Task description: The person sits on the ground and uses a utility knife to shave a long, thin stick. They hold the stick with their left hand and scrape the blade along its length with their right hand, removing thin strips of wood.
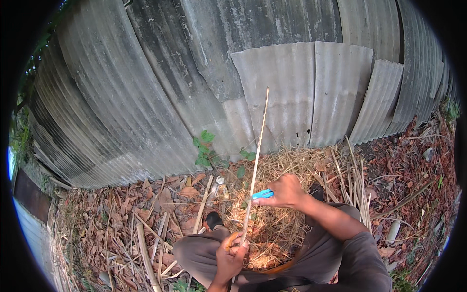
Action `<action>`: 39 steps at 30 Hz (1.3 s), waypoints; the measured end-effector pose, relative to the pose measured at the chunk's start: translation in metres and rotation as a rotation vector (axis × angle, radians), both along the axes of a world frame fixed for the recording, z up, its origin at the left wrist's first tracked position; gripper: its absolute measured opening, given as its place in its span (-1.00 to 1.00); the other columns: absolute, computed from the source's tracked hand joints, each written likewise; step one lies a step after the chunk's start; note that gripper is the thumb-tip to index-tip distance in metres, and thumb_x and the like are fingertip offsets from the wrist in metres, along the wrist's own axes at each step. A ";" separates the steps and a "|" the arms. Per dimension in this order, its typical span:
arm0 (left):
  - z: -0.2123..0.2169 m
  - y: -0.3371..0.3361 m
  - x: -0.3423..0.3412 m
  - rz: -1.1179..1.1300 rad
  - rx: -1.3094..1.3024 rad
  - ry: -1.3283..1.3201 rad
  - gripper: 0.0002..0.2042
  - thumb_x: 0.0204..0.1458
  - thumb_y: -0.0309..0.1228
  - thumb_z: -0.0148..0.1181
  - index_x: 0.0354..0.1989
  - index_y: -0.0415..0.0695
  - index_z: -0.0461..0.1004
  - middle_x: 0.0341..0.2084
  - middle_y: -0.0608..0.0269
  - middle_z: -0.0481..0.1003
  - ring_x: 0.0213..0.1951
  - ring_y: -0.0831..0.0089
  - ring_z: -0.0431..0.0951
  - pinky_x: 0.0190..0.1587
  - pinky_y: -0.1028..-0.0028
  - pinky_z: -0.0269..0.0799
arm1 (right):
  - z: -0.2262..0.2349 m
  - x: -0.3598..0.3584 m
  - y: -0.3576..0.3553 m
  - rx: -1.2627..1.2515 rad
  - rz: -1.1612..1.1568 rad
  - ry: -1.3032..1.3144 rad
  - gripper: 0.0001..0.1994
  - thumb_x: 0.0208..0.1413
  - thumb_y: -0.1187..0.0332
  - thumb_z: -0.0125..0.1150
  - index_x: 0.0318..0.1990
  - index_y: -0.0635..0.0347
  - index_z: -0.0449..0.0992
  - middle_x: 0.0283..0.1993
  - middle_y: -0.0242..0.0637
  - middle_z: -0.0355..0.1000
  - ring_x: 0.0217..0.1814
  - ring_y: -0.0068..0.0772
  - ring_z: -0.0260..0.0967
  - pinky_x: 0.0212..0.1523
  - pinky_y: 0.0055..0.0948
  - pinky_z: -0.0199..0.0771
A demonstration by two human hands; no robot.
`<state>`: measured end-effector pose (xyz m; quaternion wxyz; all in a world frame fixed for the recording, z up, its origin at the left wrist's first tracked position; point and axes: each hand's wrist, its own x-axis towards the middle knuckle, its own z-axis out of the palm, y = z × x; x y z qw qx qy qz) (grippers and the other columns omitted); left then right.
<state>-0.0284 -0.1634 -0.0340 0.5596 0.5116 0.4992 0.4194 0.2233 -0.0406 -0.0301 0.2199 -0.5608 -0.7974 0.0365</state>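
Note:
A long, pale, thin strip of what looks like bamboo (257, 153) slants up from my lap toward the metal fence. Its lower part is gripped in my left hand (230, 258), whose fingers are closed around it. Something orange-brown (234, 239) wraps or lies on those fingers; I cannot tell what it is. My right hand (286, 191) is closed on a blue utility knife (263, 194). The knife's tip meets the strip a little above my left hand; the blade itself is too small to make out. Under both hands lies a heap of curly pale shavings (272, 233) between my bent legs.
Grey corrugated sheets (292, 82) form a fence ahead. Dry brown leaves (131, 209) cover the ground, with loose strips and a thicker pole (148, 255) on the left. More strips (357, 187) lie right of the shavings. A pale cylinder (393, 231) lies far right, and a green plant (205, 151) grows by the fence.

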 end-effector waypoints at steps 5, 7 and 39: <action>-0.005 -0.028 -0.009 0.062 -0.004 -0.101 -0.65 0.11 -0.65 0.12 0.09 -0.33 0.31 -0.25 0.15 0.49 -0.46 0.71 0.47 -0.51 0.72 0.29 | 0.000 0.000 0.006 0.036 -0.026 -0.082 -0.19 -0.18 -0.56 -0.06 -0.72 0.15 0.50 -0.81 -0.19 0.31 -0.74 -0.18 0.37 -0.65 -0.21 0.34; -0.003 -0.042 -0.012 0.036 -0.085 -0.151 -0.64 0.11 -0.65 0.12 0.10 -0.32 0.29 -0.26 0.15 0.48 -0.45 0.71 0.47 -0.51 0.71 0.29 | -0.002 0.020 0.021 0.138 -0.155 -0.043 -0.17 -0.13 -0.54 -0.09 -0.70 0.18 0.55 -0.80 -0.12 0.33 -0.69 -0.13 0.42 -0.63 -0.22 0.39; 0.018 -0.058 0.004 0.196 -0.008 -0.049 -0.63 0.12 -0.59 0.14 0.10 -0.34 0.28 -0.32 0.23 0.46 -0.65 0.77 0.34 -0.68 0.72 0.15 | -0.007 -0.040 -0.043 0.022 0.218 -0.013 -0.17 -0.17 -0.56 -0.07 -0.76 0.17 0.50 -0.83 -0.16 0.29 -0.78 -0.16 0.35 -0.73 -0.22 0.32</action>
